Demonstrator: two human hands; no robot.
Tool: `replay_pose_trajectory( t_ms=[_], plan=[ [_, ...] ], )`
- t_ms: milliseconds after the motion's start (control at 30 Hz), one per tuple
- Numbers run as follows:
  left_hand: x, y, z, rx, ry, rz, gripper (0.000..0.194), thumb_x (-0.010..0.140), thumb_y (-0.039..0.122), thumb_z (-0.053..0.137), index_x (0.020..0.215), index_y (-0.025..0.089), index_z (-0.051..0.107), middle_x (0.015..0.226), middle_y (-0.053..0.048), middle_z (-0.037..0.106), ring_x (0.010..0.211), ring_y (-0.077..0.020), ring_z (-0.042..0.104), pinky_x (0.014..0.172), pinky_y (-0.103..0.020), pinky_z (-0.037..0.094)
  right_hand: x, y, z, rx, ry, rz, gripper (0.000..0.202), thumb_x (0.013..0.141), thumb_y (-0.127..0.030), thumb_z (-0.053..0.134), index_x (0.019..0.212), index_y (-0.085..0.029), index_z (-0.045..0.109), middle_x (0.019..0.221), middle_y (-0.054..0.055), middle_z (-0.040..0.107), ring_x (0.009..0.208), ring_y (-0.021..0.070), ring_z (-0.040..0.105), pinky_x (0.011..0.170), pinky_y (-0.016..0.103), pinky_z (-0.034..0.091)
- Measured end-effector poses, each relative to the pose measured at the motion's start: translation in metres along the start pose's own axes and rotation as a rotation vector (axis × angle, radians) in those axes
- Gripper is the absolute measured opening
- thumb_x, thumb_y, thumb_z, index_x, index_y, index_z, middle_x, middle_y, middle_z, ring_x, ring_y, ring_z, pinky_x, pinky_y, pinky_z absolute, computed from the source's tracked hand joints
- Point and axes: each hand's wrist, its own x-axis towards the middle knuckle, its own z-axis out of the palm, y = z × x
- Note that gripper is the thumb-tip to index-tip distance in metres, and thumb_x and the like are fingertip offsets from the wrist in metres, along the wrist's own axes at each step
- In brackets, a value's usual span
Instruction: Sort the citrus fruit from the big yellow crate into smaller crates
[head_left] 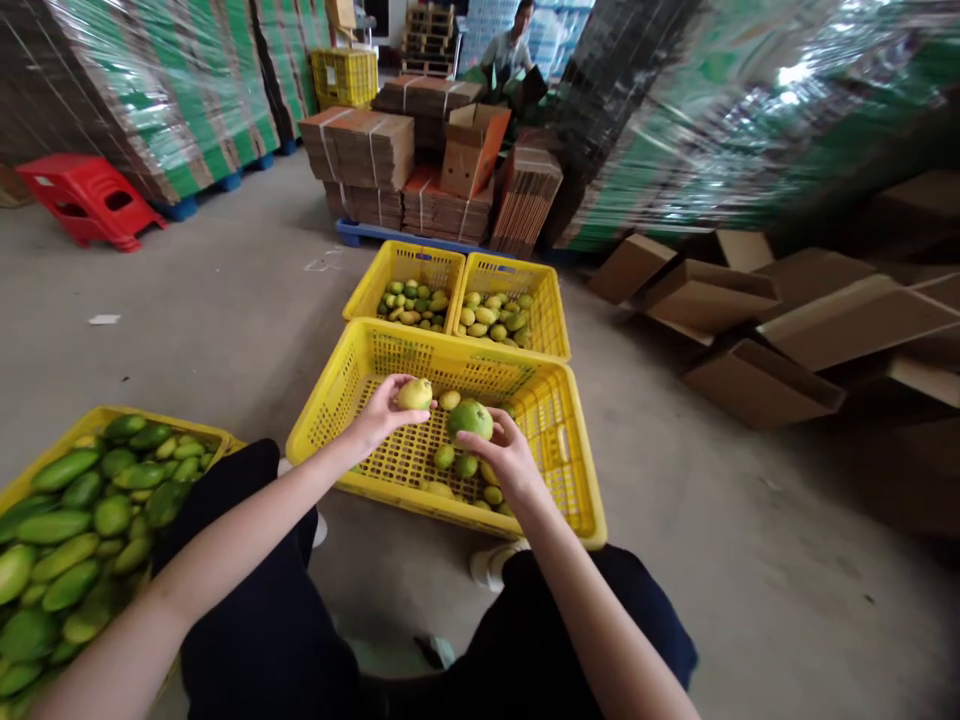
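Note:
My left hand (388, 412) is closed around a small yellow papaya (414, 394), holding it above a large yellow plastic crate (322, 410). Close by on the right, my right hand (510, 450) grips a rounder green papaya (471, 421), its stem end showing. The two fruits are held apart over the crate. Beneath them, several small green and yellow fruits (466, 465) lie on the crate's slatted floor, mostly toward its right side. My right hand and forearm hide part of that pile.
Two smaller yellow crates (405, 255) with sorted-looking fruit stand behind the large one. At my left, another crate (112, 412) is heaped with green papayas. Flattened cartons (360, 150), a red stool (86, 195), open boxes (705, 295) and a person (510, 50) are farther off.

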Motion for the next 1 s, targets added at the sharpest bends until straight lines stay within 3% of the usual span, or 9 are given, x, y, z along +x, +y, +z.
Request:
replay_pose_trajectory(
  t_ms=[133, 267, 367, 500, 700, 867, 1000],
  plan=[
    [0.001, 0.008, 0.008, 0.232, 0.044, 0.121, 0.053, 0.067, 0.028, 0.084, 0.111, 0.020, 0.056, 0.119, -0.011, 0.068, 0.112, -0.0255, 0.066, 0.098, -0.044, 0.053, 0.008, -0.008, 0.010, -0.109, 0.081, -0.186, 0.061, 0.047, -0.042, 0.091, 0.097, -0.025, 0.060, 0.090, 0.002, 0.068, 0.080, 0.0232, 0.068, 0.073, 0.038, 0.057],
    [0.008, 0.019, 0.012, 0.382, 0.093, 0.249, 0.050, 0.068, 0.023, 0.084, 0.110, 0.019, 0.057, 0.115, -0.010, 0.069, 0.106, -0.0243, 0.067, 0.099, -0.045, 0.052, 0.011, -0.013, 0.013, -0.082, 0.083, -0.232, 0.060, 0.052, -0.043, 0.091, 0.100, -0.024, 0.060, 0.095, 0.004, 0.068, 0.084, 0.0240, 0.069, 0.075, 0.039, 0.058],
    [0.011, 0.025, 0.017, 0.368, 0.108, 0.291, 0.049, 0.069, 0.021, 0.082, 0.110, 0.019, 0.056, 0.115, -0.010, 0.069, 0.104, -0.0236, 0.068, 0.098, -0.045, 0.053, 0.010, -0.015, 0.012, -0.072, 0.089, -0.258, 0.061, 0.053, -0.042, 0.091, 0.103, -0.024, 0.060, 0.096, 0.003, 0.068, 0.088, 0.0242, 0.069, 0.078, 0.039, 0.058],
    [0.012, 0.030, 0.026, 0.321, 0.037, 0.346, 0.043, 0.072, 0.018, 0.077, 0.109, 0.019, 0.055, 0.120, -0.011, 0.068, 0.110, -0.0237, 0.067, 0.098, -0.043, 0.054, 0.009, -0.019, 0.011, -0.108, 0.141, -0.317, 0.061, 0.055, -0.042, 0.090, 0.105, -0.024, 0.060, 0.098, 0.004, 0.068, 0.087, 0.0235, 0.068, 0.080, 0.040, 0.057],
    [0.014, 0.035, 0.032, 0.231, -0.009, 0.326, 0.043, 0.073, 0.019, 0.077, 0.108, 0.021, 0.051, 0.126, -0.013, 0.067, 0.116, -0.0251, 0.065, 0.096, -0.042, 0.055, 0.011, -0.023, 0.010, -0.088, 0.160, -0.394, 0.059, 0.060, -0.041, 0.087, 0.109, -0.025, 0.059, 0.103, 0.005, 0.068, 0.088, 0.0236, 0.069, 0.081, 0.041, 0.057],
    [0.012, 0.034, 0.027, 0.355, 0.012, 0.406, 0.040, 0.072, 0.016, 0.078, 0.105, 0.021, 0.054, 0.121, -0.012, 0.069, 0.112, -0.0251, 0.066, 0.096, -0.043, 0.054, 0.011, -0.018, 0.009, -0.298, 0.246, -0.566, 0.053, 0.066, -0.037, 0.082, 0.114, -0.025, 0.061, 0.113, 0.009, 0.066, 0.098, 0.0260, 0.065, 0.084, 0.043, 0.055],
    [0.010, 0.030, 0.022, 0.440, 0.034, 0.461, 0.038, 0.075, 0.017, 0.075, 0.107, 0.021, 0.057, 0.119, -0.010, 0.070, 0.111, -0.0247, 0.066, 0.097, -0.043, 0.054, 0.006, -0.019, 0.012, -0.446, 0.288, -0.701, 0.047, 0.070, -0.029, 0.077, 0.114, -0.025, 0.063, 0.109, 0.008, 0.065, 0.098, 0.0256, 0.063, 0.084, 0.042, 0.055]
  ],
)
